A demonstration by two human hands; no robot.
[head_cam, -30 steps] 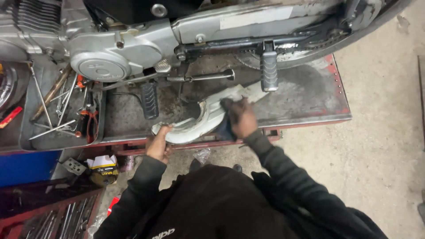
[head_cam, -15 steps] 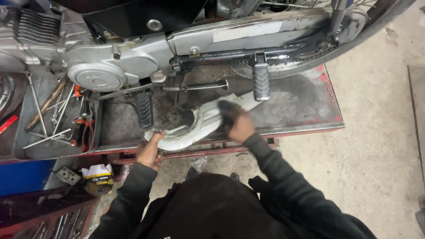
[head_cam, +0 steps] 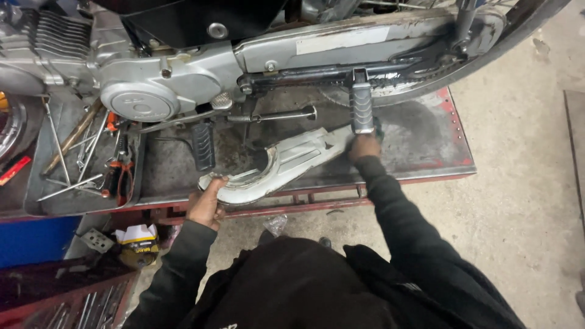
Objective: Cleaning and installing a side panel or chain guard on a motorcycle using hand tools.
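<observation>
I see the grey motorcycle (head_cam: 183, 73) filling the top of my view from ten to two o'clock, parked on a dark steel lift table with red edges (head_cam: 426, 131). On that table, near the centre, lies the long curved silver metal cover (head_cam: 277, 164), running from about eight o'clock up toward two o'clock. My left hand (head_cam: 206, 204) grips its rounded lower end at the table's near edge, fingers curled over the rim. My right hand (head_cam: 364, 146) sits at the opposite, narrow end of the cover, just under the black ribbed rubber footpeg (head_cam: 362, 108); it looks closed there, but I cannot tell whether it grasps the cover or something else. So the cover spans between both grips. At nine o'clock a grey metal tray (head_cam: 36, 195) holds loose tools, including red-handled pliers (head_cam: 122, 173).
</observation>
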